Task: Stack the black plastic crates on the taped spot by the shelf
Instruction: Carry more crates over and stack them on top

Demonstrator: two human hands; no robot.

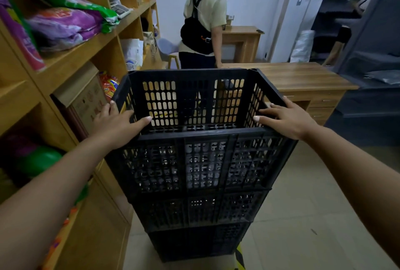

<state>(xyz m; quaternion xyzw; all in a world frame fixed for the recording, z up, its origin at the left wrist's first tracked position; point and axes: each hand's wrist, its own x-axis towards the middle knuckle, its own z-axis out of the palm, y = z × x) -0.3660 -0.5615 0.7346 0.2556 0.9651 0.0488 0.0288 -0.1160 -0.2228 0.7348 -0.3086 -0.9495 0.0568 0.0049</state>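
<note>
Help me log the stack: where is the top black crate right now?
In the head view the top crate sits centre frame on the stack of black crates, right of the wooden shelf, with the left hand and right hand on its side rims.

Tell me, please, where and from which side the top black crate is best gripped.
Grip the top crate by its two short side rims, one hand per side, coming from the near long side. The left hand and right hand already rest there; the rims look thick and solid, the walls perforated. The wooden shelf probably crowds the left, so keep those fingers over the rim.
</note>
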